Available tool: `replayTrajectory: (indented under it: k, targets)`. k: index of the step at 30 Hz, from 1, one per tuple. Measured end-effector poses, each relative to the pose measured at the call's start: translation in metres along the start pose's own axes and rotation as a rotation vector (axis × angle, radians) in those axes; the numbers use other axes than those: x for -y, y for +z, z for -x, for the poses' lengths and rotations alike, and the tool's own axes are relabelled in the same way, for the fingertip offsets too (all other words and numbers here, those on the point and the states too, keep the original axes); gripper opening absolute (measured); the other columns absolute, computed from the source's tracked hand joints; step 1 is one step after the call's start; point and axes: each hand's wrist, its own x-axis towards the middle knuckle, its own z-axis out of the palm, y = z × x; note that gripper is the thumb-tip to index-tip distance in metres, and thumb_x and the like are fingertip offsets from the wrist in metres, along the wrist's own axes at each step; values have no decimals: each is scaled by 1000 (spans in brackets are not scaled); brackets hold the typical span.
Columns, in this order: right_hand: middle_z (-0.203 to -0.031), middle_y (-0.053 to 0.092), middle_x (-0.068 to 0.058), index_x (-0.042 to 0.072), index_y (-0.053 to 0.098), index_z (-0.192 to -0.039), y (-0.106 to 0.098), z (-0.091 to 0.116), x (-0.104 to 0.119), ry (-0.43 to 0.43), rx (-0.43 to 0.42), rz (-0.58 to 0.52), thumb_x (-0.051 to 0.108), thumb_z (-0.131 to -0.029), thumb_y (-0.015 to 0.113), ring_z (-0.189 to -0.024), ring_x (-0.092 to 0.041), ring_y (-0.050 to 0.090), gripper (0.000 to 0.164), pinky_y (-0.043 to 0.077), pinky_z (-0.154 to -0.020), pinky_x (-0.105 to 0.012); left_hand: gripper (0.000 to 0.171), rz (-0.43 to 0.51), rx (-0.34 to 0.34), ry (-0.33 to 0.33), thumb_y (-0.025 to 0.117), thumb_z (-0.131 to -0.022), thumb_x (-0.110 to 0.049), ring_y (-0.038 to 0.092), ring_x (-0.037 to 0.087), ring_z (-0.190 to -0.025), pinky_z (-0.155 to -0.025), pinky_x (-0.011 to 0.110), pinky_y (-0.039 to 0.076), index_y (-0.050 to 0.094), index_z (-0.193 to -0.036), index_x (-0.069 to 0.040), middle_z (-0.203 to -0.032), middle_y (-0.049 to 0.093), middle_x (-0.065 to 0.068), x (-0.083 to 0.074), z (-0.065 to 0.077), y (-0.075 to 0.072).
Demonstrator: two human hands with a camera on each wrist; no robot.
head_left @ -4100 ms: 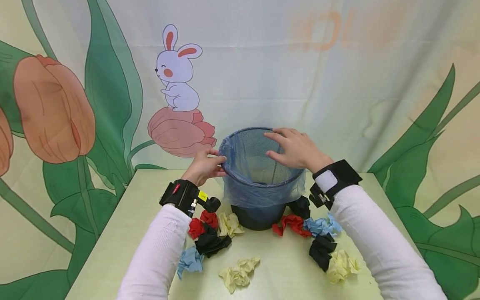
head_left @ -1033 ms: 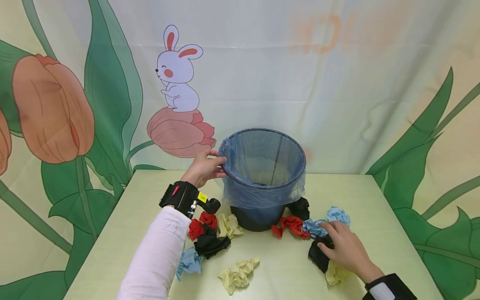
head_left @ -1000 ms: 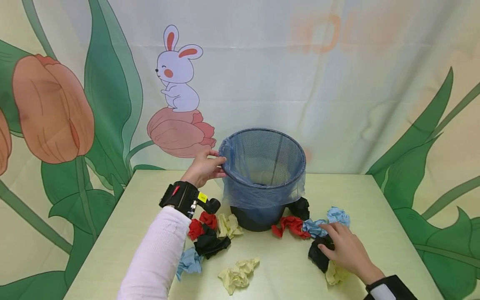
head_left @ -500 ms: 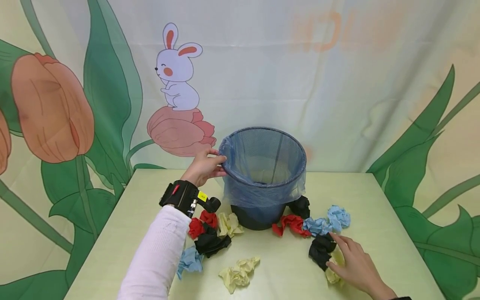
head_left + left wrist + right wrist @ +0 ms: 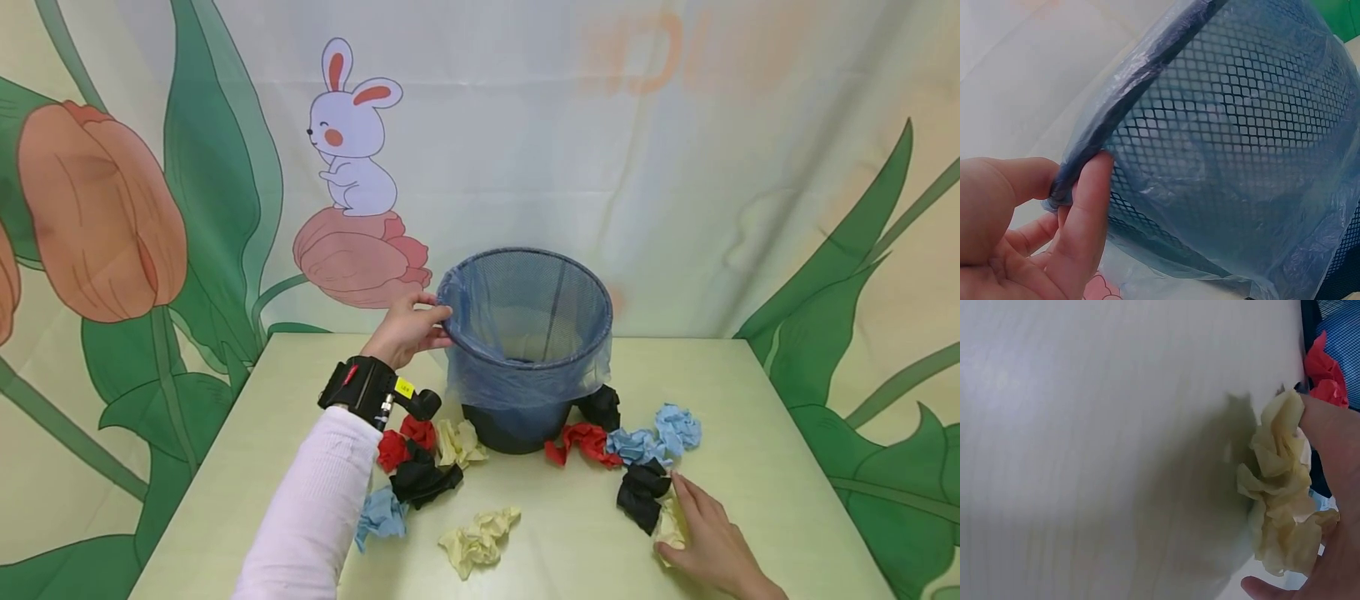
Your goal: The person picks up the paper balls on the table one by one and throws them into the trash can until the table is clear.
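A black mesh wastebasket [image 5: 517,429] with a thin blue plastic liner [image 5: 525,387] folded over its rim stands upright at the back of the table. My left hand [image 5: 408,329] pinches the lined rim at its left side; in the left wrist view, thumb and fingers hold the rim and film. At the front right, my right hand [image 5: 712,537] spreads around a crumpled yellow paper [image 5: 670,525], index finger and thumb on either side of it. The right wrist view has this yellow paper [image 5: 1282,487] lying along the inside of the hand, the thumb tip a little apart from it.
Beside the right hand lie crumpled black paper [image 5: 641,496], blue paper [image 5: 678,429] and red paper [image 5: 583,444]. Left of the wastebasket are more crumpled red, black, blue and yellow papers [image 5: 459,444]. One yellow paper [image 5: 476,542] lies at front center. A printed curtain [image 5: 675,167] hangs behind.
My right hand has left the basket's opening and come down to the front right, then shifted from above the black paper to the yellow one. The left hand keeps its hold.
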Motion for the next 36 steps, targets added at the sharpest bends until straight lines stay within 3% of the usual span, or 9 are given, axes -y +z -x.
replayTrajectory:
  k: [7, 14, 20, 28, 36]
  targets:
    - [-133, 37, -26, 0, 29, -139, 6, -1, -4, 46, 4, -12, 41, -66, 77, -111, -44, 44, 97, 46, -76, -60, 42, -4, -9, -4, 55, -92, -16, 56, 15, -63, -63, 24, 56, 33, -127, -7, -93, 45, 10, 0, 1, 1]
    - [-113, 49, -19, 10, 54, -115, 12, -5, -9, 26, -52, -15, 32, -68, 77, -93, -37, 52, 57, 48, -65, -49, 39, 0, -6, -6, 54, -93, -16, 56, 15, -65, -64, 26, 56, 32, -125, -8, -94, 45, 10, 0, 0, 1]
    - [-98, 49, -11, 14, 55, -98, 13, -9, -10, 23, -28, -18, 24, -70, 72, -78, -28, 47, 34, 41, -56, -34, 40, -4, -13, -12, 54, -93, -16, 56, 15, -65, -63, 25, 56, 32, -126, -8, -93, 45, 10, 0, 0, 1]
    - [-83, 47, -8, 10, 54, -92, 15, -13, -10, 23, -25, -9, 12, -69, 69, -63, -19, 44, 28, 37, -54, -31, 39, 5, -2, -3, 54, -93, -15, 56, 15, -64, -63, 25, 56, 32, -125, -7, -91, 44, 10, 0, 0, 1]
    - [-81, 47, -6, 10, 54, -92, 11, -16, -8, -2, -44, -20, 10, -69, 69, -61, -16, 41, 27, 36, -54, -30, 40, 6, 0, -4, 54, -93, -15, 56, 15, -65, -64, 26, 56, 33, -125, -6, -92, 44, 10, 0, -1, 1]
